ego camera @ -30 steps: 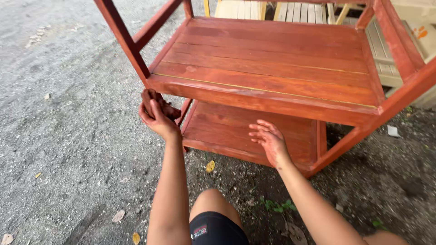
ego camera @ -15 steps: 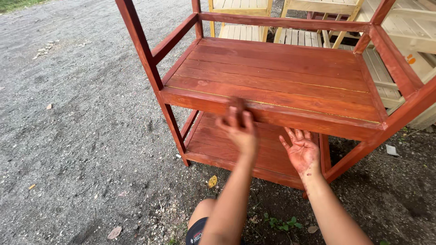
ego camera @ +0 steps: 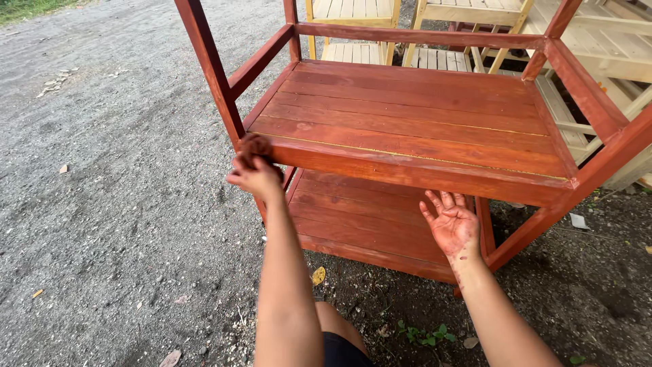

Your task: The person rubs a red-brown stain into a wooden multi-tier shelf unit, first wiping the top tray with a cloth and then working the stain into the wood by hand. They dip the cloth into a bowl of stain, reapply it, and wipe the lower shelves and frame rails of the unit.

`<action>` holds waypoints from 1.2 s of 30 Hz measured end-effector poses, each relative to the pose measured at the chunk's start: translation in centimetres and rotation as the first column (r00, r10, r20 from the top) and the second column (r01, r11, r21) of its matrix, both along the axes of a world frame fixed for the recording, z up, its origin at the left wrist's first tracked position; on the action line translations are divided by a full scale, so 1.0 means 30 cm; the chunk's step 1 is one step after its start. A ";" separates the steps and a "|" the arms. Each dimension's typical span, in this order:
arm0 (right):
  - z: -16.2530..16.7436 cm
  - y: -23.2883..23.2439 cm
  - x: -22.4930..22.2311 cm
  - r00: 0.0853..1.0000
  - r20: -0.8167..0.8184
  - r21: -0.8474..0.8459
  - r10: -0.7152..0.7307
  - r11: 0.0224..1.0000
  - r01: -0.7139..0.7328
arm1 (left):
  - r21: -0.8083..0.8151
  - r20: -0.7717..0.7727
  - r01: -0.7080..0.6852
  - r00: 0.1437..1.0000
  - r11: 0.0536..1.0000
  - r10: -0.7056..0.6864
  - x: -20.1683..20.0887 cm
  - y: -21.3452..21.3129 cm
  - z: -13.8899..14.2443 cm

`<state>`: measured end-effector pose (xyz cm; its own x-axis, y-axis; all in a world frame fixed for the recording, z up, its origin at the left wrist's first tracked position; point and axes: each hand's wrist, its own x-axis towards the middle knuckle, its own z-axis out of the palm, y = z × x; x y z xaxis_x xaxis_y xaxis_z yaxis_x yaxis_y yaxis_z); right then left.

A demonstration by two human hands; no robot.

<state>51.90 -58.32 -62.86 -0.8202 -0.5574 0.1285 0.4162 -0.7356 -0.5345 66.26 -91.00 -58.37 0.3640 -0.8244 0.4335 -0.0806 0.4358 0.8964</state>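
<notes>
Outdoors, on gravel [ego camera: 102, 204]: a red-stained wooden rack [ego camera: 414, 122] with two slatted shelves. Left hand [ego camera: 255, 173] is at the front-left corner of the upper shelf, fingers curled around a stain-soaked rag [ego camera: 255, 146] pressed to the front rail beside the post. Right hand [ego camera: 451, 224] hangs open, palm up, fingers spread wide and stained red, holding nothing, just below the upper shelf's front edge and above the lower shelf [ego camera: 367, 217]. Unstained pale racks [ego camera: 468, 13] stand behind.

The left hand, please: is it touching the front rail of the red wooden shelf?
Touching: the head view shows the left hand pressing a stained rag against the front rail at its corner.
</notes>
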 end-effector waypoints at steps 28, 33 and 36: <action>-0.082 0.365 -0.044 0.994 -0.092 0.210 -0.057 0.975 0.076 | -0.408 -0.334 0.765 0.382 0.498 -0.862 -0.310 0.953 -0.249; -0.098 0.429 -0.049 0.992 -0.119 0.315 -0.044 0.946 0.080 | -0.339 -0.548 0.499 0.584 0.797 -0.599 -0.162 0.460 -0.142; -0.108 0.473 -0.067 0.987 -0.160 0.321 -0.020 0.944 0.071 | -0.234 -0.170 0.190 0.958 0.954 -0.232 -0.122 0.307 -0.113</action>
